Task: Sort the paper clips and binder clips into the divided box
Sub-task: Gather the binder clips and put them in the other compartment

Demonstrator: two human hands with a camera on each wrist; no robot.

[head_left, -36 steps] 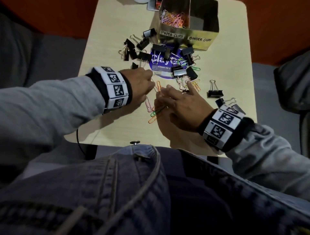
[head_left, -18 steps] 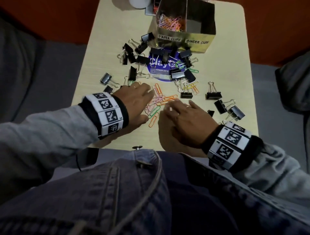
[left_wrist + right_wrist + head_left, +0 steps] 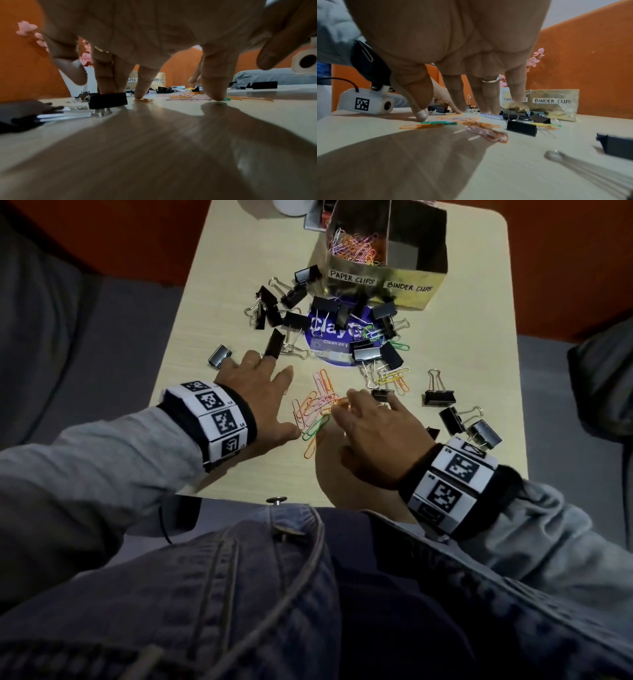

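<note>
Smooth wood-grain table (image 3: 219, 285), glossy black metal binder clips (image 3: 440, 397), gold foil-like box (image 3: 407, 292)

A round blue sticker (image 3: 334, 344) marks the table (image 3: 222, 285); pink flowers (image 3: 536, 56), perhaps artificial, stand behind.

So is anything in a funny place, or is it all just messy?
One funny thing: a silver paper clip is stuck on the black wristband of the left hand, not on the table. Also, the box's binder clips side looks empty.
</note>
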